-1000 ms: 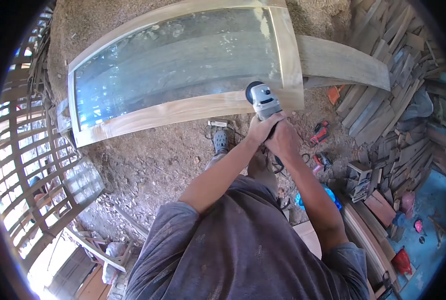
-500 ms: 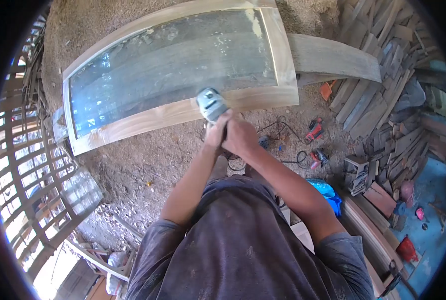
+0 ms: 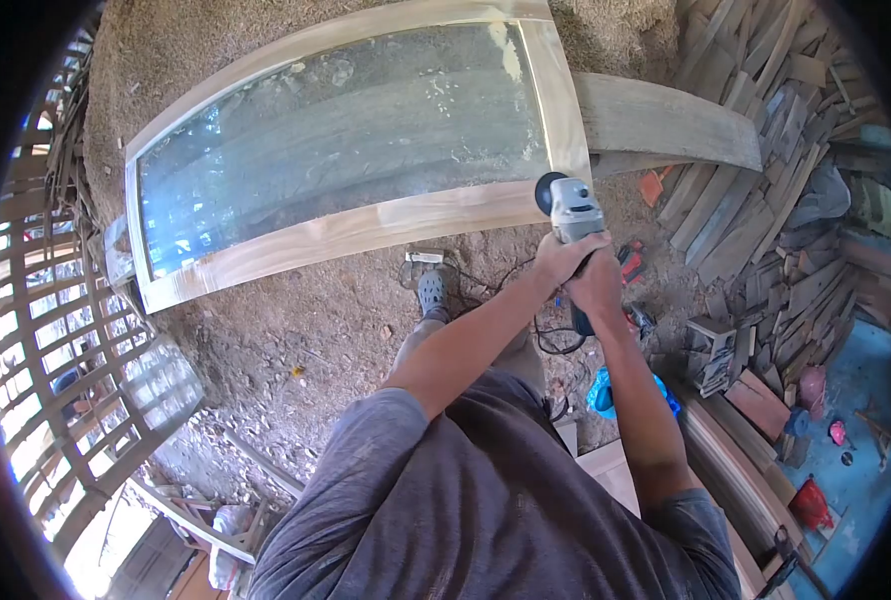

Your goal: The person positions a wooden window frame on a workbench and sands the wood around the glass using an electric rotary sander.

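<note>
Gripping a grey angle grinder [image 3: 577, 205], the left hand [image 3: 563, 262] and the right hand [image 3: 598, 284] are closed together around its body, overlapping so that some fingers are hidden. The tool's head lies just beyond both hands, its dark disc [image 3: 548, 193] at the near right corner of a pale wooden frame [image 3: 366, 228] (whether it touches the wood, I cannot tell). That frame surrounds a see-through pane [image 3: 346, 125] and stretches off leftward. Beside the right forearm sits crumpled blue plastic [image 3: 601, 393]; whitish plastic [image 3: 232, 520] lies at lower left. What either holds is hidden.
</note>
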A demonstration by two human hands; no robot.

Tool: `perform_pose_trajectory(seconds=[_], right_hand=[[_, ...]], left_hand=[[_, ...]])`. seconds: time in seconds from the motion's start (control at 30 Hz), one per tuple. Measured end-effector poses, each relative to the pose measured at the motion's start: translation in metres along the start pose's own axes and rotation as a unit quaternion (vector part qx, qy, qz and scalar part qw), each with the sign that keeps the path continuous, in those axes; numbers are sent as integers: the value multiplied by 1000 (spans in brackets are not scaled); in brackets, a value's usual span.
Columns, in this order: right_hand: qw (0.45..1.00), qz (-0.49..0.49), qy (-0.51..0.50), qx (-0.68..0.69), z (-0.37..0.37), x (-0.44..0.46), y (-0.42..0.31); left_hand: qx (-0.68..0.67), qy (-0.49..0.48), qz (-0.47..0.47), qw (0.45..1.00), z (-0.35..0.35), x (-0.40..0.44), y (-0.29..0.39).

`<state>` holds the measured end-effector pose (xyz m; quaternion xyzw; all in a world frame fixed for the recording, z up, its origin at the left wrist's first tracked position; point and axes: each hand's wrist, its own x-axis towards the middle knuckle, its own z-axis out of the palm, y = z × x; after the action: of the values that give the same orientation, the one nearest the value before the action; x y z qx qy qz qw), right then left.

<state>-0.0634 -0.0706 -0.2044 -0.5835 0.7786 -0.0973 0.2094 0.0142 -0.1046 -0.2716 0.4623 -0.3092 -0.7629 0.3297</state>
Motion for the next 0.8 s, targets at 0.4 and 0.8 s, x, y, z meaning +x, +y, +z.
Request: perform_pose_trajectory(seconds=[0.4, 0.8], right_hand=[[987, -145, -75, 1, 62, -11, -93], [985, -110, -128, 15, 57, -14, -88]], left_hand=[[-63, 106, 23, 992, -123, -49, 20], [-28, 126, -6, 992, -121, -53, 15]])
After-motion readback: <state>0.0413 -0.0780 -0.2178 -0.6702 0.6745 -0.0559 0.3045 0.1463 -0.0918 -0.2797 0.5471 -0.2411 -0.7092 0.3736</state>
